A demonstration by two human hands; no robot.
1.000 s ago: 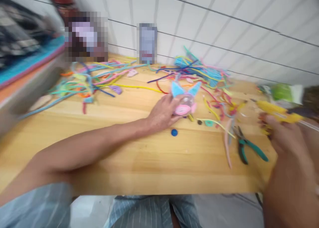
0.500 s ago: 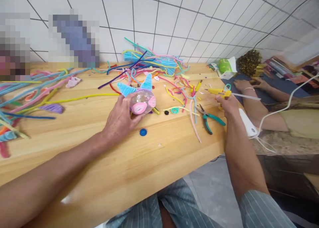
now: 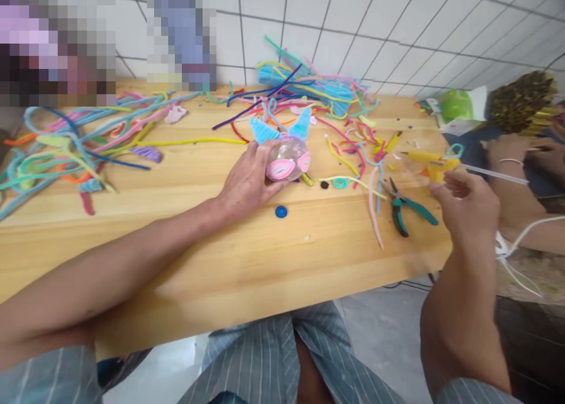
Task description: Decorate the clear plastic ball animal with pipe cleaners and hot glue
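Observation:
My left hand (image 3: 247,183) is closed round a clear ball figure (image 3: 289,156) that has pink lips and two blue pipe-cleaner ears. The figure rests on the wooden table (image 3: 265,257). My right hand (image 3: 465,207) is at the table's right edge. Its curled fingertips are at the bottom of the handle of a yellow glue gun (image 3: 430,161), which has a clear glue stick poking out to the right. Green-handled pliers (image 3: 408,207) lie just left of that hand. A small blue cap (image 3: 281,211) lies in front of the figure.
Several loose coloured pipe cleaners (image 3: 88,139) are spread over the left and back of the table, with a blue bundle (image 3: 309,86) by the tiled wall. Another person's arms (image 3: 521,162) are at the right, near a green packet (image 3: 454,105) and a gold tinsel bunch (image 3: 521,101). White cables (image 3: 525,239) hang there.
The view has swung left and steadied. My right hand has slid back from under the glue gun to its handle's end. My left hand stays on the ball figure.

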